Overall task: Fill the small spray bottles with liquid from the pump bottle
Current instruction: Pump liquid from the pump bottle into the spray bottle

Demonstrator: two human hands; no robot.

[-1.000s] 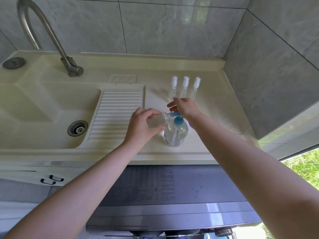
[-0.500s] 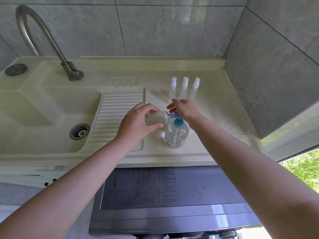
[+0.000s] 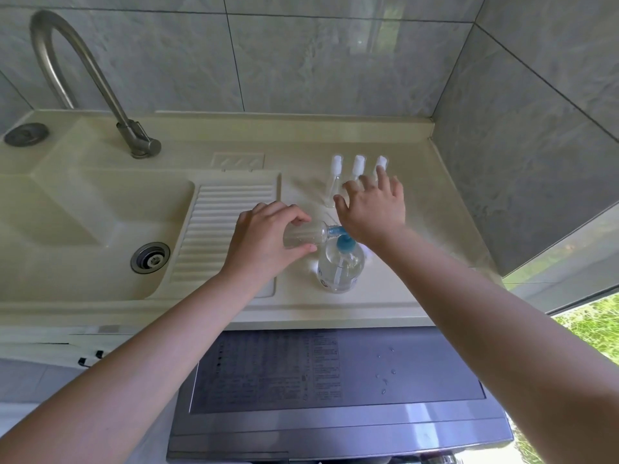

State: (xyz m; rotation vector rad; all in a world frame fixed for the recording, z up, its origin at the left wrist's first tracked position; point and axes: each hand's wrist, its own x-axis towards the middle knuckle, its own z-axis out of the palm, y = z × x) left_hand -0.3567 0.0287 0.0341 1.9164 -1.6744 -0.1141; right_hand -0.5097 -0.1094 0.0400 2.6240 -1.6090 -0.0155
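A clear pump bottle with a blue pump head stands on the cream counter. My left hand grips a small clear spray bottle tilted on its side, its open neck against the blue spout. My right hand hovers beyond the pump with fingers spread, holding nothing, above three small spray bottles with white caps standing in a row. Its fingers cover parts of the middle and right bottles.
A cream sink with a ribbed washboard, a drain and a curved steel tap lies to the left. Grey tiled walls close the back and right. A washing machine lid with water drops sits below the counter's front edge.
My right hand has lifted off the pump head and moved away toward the row of three small bottles, fingers now spread. My left hand still holds the small bottle at the spout.
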